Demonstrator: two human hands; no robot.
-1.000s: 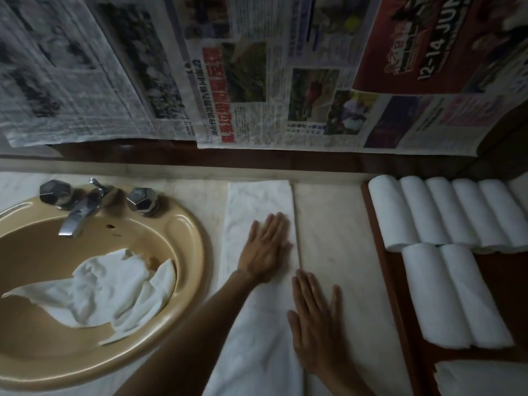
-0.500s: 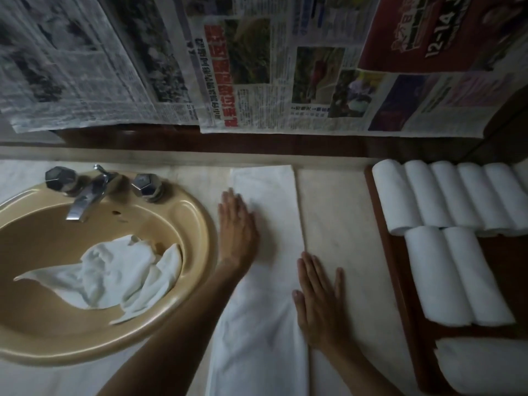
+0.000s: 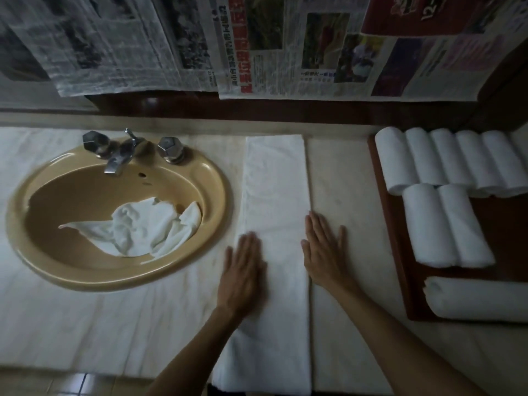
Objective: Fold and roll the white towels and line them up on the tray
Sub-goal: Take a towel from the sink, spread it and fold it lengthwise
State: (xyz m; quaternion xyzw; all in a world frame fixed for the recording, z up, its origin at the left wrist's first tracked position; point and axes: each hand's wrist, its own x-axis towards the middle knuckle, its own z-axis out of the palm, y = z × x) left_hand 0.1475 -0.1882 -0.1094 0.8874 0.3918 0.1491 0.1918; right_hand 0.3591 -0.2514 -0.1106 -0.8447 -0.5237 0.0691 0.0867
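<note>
Left hand (image 3: 243, 270) and right hand (image 3: 324, 250), fingers straight, being pressed flat on folded towel (image 3: 275, 195) lying lengthwise on worktop (image 3: 340, 172) (soft, light, limp); near end judged best gripped for rolling.

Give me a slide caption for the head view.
Both hands, left and right, flatten a folded towel beside the sink.

The long towel (image 3: 275, 224) in the middle of the frame is soft white cloth with a fuzzy, matt look. The table (image 3: 340, 178) under it is pale stone, smooth and dull. The sink (image 3: 217, 178) at left is shiny and smooth, its tap (image 3: 120, 158) shiny metal. The tray (image 3: 400, 270) at right is dark smooth wood. Thin paper newspapers (image 3: 257, 44) hang along the top.
</note>
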